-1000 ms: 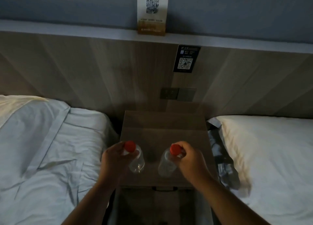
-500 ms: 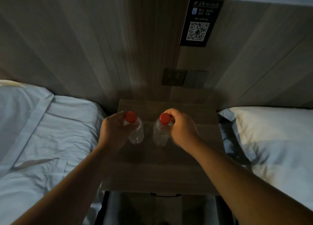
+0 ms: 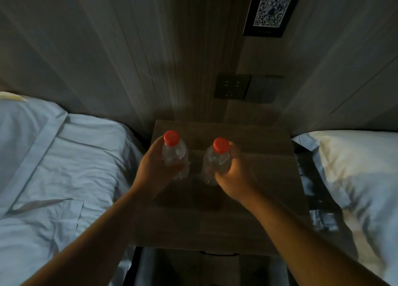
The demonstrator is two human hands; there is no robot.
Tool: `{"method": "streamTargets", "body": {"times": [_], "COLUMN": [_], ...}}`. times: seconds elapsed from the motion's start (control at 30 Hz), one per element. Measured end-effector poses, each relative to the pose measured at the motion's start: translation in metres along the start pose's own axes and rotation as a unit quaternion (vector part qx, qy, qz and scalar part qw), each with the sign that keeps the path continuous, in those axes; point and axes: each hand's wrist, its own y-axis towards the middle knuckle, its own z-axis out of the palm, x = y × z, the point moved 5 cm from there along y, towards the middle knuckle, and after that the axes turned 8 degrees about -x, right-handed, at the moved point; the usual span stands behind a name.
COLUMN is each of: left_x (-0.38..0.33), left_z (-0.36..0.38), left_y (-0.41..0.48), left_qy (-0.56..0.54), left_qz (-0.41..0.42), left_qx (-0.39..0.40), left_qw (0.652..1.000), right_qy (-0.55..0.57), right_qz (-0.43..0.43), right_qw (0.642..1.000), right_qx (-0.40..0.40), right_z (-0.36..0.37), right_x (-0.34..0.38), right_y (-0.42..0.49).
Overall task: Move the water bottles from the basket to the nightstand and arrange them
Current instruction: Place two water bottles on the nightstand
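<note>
Both hands are closed, each on one bottle: my left hand (image 3: 158, 169) wraps the body of the left bottle (image 3: 174, 156) from its outer side, and my right hand (image 3: 231, 170) has its grip round the body of the right bottle (image 3: 215, 163), fingers curled just under the red cap (image 3: 221, 145).

From the head view, the one view I have, both bottles stand about upright over the middle of the counter (image 3: 269, 156), near each other but apart, with a dark gap between them. Whether their bases touch the wood I cannot tell; my hands and the shadow hide that. The basket is not in sight.

Against a second ago, the bottles have travelled from the front edge of the counter toward its middle, nearer the wall panel (image 3: 107, 48). My hands have slid from the caps down to the bodies, so both red caps now show clear. I have also leaned in: the beds (image 3: 64, 167) sit wider apart and the socket (image 3: 232, 86) looms larger.

I judge the carry is done and the setting-down is in hand; what remains is to let go and line the pair up evenly.
</note>
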Motion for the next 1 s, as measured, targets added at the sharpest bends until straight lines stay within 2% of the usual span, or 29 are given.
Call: {"method": "streamTargets", "body": {"times": [0.13, 0.2, 0.37, 0.5, 0.67, 0.83, 1.0], "left_x": [0.026, 0.042, 0.060, 0.062, 0.063, 0.067, 0.088], "left_z": [0.018, 0.027, 0.033, 0.031, 0.032, 0.034, 0.030], "left_y": [-0.001, -0.002, 0.005, 0.025, 0.057, 0.075, 0.044], "left_qy": [0.010, 0.004, -0.010, -0.036, -0.050, 0.003, 0.092], "left_qz": [0.014, -0.009, -0.023, -0.020, -0.058, -0.043, -0.043], "left_qx": [0.004, 0.001, -0.010, -0.027, -0.060, -0.028, 0.046], "left_qw": [1.000, 1.000, 1.000, 0.999, 0.995, 0.999, 0.994], "right_qy": [-0.025, -0.014, 0.020, 0.033, 0.023, 0.003, -0.104], "right_qz": [0.057, 0.071, 0.095, 0.098, 0.114, 0.155, 0.152], "right_qw": [0.998, 0.997, 0.995, 0.994, 0.993, 0.988, 0.982], "right_qx": [0.008, 0.007, 0.012, -0.018, -0.029, -0.026, 0.046], "right_z": [0.020, 0.025, 0.033, 0.039, 0.054, 0.059, 0.056], "right_x": [-0.034, -0.045, -0.043, -0.035, -0.044, -0.057, -0.081], "right_y": [0.001, 0.006, 0.022, 0.043, 0.054, 0.056, 0.041]}}
